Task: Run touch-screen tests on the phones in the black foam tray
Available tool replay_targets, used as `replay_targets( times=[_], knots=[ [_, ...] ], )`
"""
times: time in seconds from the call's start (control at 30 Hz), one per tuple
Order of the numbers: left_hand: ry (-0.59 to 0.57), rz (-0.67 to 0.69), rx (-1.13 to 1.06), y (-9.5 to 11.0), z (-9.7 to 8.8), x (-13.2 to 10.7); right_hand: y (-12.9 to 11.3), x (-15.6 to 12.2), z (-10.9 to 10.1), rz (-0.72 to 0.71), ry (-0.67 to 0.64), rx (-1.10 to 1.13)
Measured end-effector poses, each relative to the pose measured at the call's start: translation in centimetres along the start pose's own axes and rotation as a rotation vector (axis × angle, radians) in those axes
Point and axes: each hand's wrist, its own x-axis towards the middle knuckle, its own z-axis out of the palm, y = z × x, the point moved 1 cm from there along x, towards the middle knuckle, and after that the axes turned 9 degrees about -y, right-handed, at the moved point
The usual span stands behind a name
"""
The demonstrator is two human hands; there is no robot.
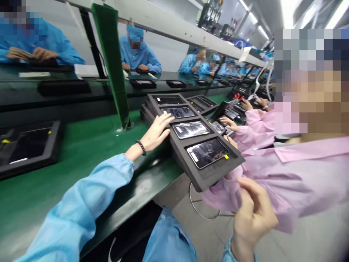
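My left hand (157,131) lies with fingers stretched out on the near edge of a dark foam tray (215,174), in a light blue sleeve with a bead bracelet at the wrist. The tray holds several phones in pockets, the nearest phone (207,152) glossy with a yellow tab. It rests on a stack of like trays (144,113) at the edge of the green belt (81,149). My right hand (252,214) is raised at the lower right below the tray's overhanging corner, fingers curled loosely, holding nothing that shows.
A person in a pink coat (289,171) sits close on my right, with a hand (228,123) on small parts. A green post (114,62) rises from the belt. Another dark tray (27,147) lies at far left. Workers in blue sit across the line.
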Motion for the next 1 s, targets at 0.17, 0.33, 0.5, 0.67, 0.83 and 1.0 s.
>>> replay_targets(
  times=[0.17, 0.33, 0.5, 0.67, 0.83, 1.0],
  knots=[
    [0.208, -0.006, -0.111, 1.8, 4.1, 0.2, 3.4, 3.0, -1.9, 0.187, -0.007, -0.103],
    [0.288, 0.045, -0.132, 2.2, 3.4, -0.1, 4.0, 3.1, -0.4, 0.386, -0.185, 0.179],
    [0.32, 0.155, -0.087, 3.8, 2.5, -2.1, 2.0, 1.8, 0.1, 0.489, -0.286, 0.345],
    [0.228, 0.261, -0.035, 7.6, 1.2, -8.8, 2.3, 0.1, -2.5, 0.453, -0.222, 0.377],
    [0.199, 0.219, -0.006, 12.5, 1.0, -15.7, 2.4, -1.6, -4.9, 0.432, -0.203, 0.418],
    [0.162, 0.222, 0.01, 15.1, 0.2, -20.0, 1.2, -0.6, -3.9, 0.373, -0.482, 0.402]
  ],
)
